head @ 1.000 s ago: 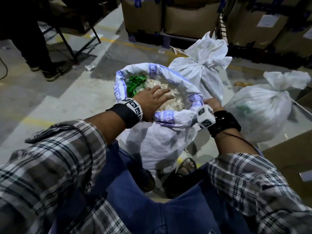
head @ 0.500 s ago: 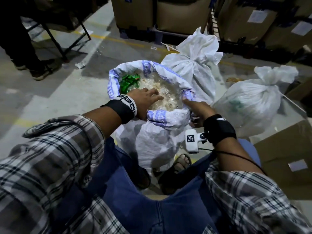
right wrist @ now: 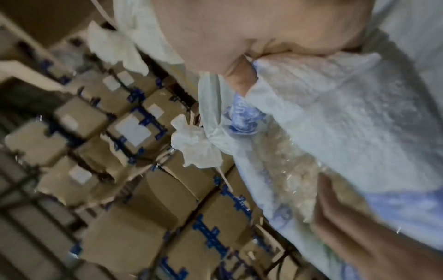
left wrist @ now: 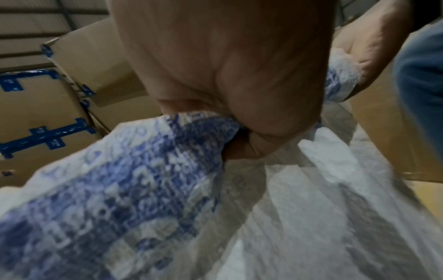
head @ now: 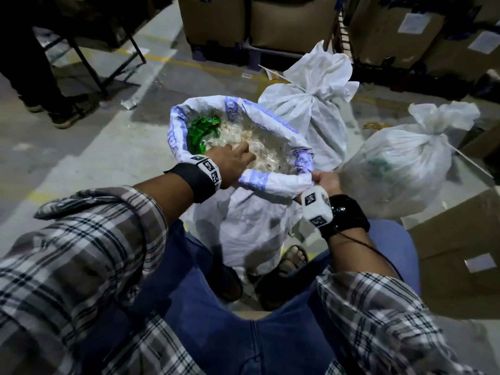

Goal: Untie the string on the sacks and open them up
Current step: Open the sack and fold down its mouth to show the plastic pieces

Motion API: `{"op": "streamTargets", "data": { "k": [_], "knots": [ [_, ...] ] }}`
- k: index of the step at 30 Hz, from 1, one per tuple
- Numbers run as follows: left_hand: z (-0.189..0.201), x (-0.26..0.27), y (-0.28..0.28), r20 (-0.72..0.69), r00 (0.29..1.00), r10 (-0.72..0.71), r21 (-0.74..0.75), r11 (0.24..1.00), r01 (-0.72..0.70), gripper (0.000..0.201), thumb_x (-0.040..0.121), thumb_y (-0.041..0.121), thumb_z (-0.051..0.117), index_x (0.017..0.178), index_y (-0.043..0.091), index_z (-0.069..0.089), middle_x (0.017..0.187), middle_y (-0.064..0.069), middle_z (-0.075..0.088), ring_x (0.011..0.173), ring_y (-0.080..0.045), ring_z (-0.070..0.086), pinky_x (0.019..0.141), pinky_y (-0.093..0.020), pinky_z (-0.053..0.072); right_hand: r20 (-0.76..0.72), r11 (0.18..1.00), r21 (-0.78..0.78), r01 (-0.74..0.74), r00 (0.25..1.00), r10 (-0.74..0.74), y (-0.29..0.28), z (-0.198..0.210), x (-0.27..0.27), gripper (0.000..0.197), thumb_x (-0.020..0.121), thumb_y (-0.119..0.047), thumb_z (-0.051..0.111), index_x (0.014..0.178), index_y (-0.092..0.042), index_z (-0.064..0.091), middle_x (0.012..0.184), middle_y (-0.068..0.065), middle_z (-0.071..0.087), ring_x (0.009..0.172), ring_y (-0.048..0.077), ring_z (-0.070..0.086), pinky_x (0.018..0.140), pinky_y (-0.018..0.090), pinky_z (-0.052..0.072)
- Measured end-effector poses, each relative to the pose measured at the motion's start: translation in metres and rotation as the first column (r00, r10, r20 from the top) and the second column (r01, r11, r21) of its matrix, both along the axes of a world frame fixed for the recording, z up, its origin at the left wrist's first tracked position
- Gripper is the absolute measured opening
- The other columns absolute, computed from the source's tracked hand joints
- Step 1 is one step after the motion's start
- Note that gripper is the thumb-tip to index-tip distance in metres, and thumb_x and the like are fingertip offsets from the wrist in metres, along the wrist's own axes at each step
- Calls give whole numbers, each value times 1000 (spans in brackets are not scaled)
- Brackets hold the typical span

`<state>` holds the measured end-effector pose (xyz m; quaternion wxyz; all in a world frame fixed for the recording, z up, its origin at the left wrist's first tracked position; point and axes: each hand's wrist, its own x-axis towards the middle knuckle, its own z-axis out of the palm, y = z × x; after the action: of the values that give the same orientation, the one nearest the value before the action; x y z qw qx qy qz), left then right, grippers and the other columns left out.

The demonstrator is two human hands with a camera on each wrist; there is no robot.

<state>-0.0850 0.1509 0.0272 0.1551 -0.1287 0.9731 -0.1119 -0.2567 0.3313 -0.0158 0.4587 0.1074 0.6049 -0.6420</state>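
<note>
An open white woven sack with blue print stands between my knees, its rim rolled down. Inside lie pale clear wrappers and a green packet. My left hand grips the near left rim, fingers reaching inside over the wrappers; in the left wrist view the printed rim runs under my palm. My right hand pinches the near right rim, and its fingers close on the fold in the right wrist view. Two tied sacks stand behind and to the right.
Stacked cardboard boxes with blue tape line the back. A large box sits at my right. Another person's legs and a metal stand leg are at the upper left. My sandalled foot rests under the sack.
My right hand turned and rose from beside the sack, and now pinches the near right rim. My left hand stayed at the near left rim with its fingers inside.
</note>
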Motion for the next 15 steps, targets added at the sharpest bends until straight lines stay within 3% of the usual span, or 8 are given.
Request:
{"op": "streamTargets", "data": {
  "k": [2, 5, 6, 8, 9, 11, 13, 15],
  "knots": [
    [-7, 0, 2, 18, 1000, -1, -1, 1000, 1, 68, 89, 14, 61, 148, 22, 27, 145, -8, 27, 116, -38, 53, 75, -50, 56, 31, 1000, -5, 22, 999, -22, -7, 1, 2, 42, 92, -14, 39, 66, -4, 70, 60, 15, 67, 51, 30, 67, 55, 30, 57],
    [-5, -2, 2, 37, 999, -21, 21, 1000, 20, 86, 86, 29, 68, 155, 26, 16, 157, -6, 18, 127, -37, 48, 87, -48, 55, -185, 988, 157, -15, 982, 44, -17, 16, -5, 15, 77, -16, 53, 82, -9, 66, 79, 9, 67, 72, 28, 66, 69, 35, 58],
    [-2, -5, 1, 63, 997, -41, 58, 998, 38, 93, 84, 40, 70, 157, 28, 14, 161, -5, 14, 134, -36, 43, 95, -49, 51, -335, 958, 288, -12, 936, 112, -20, 17, -12, 23, 73, -19, 61, 93, -10, 68, 93, 10, 69, 85, 29, 67, 75, 38, 56],
    [11, -12, -3, 140, 988, -61, 194, 980, 33, 102, 78, 60, 72, 158, 32, 15, 166, -2, 6, 145, -34, 29, 112, -49, 37, -632, 868, 490, 76, 717, 294, -24, 23, -26, 50, 73, -28, 73, 119, -9, 64, 121, 13, 64, 108, 29, 63, 82, 33, 52],
    [19, -13, -5, 160, 986, -38, 279, 960, -9, 100, 76, 65, 73, 156, 35, 22, 167, 0, 6, 148, -32, 25, 118, -48, 30, -712, 842, 534, 71, 575, 403, -26, 25, -32, 51, 77, -32, 74, 121, -8, 62, 122, 15, 63, 111, 29, 62, 80, 28, 47],
    [34, -14, -13, 95, 994, 57, 426, 900, -93, 85, 77, 65, 72, 149, 36, 40, 164, -2, 19, 147, -28, 27, 120, -43, 25, -721, 765, 644, 22, 351, 597, -30, 28, -41, 34, 85, -37, 70, 93, -5, 67, 96, 17, 68, 102, 34, 65, 71, 28, 39],
    [42, -12, -22, -21, 985, 171, 439, 887, -145, 71, 81, 61, 70, 142, 31, 50, 154, -8, 36, 141, -29, 37, 117, -41, 31, -652, 686, 727, -10, 301, 696, -34, 27, -48, 43, 91, -40, 65, 69, -5, 54, 75, 17, 63, 94, 37, 65, 63, 26, 34],
    [43, -6, -33, -88, 954, 288, 352, 904, -241, 67, 82, 59, 69, 140, 29, 52, 150, -13, 41, 138, -35, 38, 115, -44, 33, -608, 647, 762, -25, 315, 729, -35, 26, -53, 43, 93, -38, 63, 72, -2, 55, 86, 21, 69, 96, 36, 66, 57, 21, 37]
  ]
}}
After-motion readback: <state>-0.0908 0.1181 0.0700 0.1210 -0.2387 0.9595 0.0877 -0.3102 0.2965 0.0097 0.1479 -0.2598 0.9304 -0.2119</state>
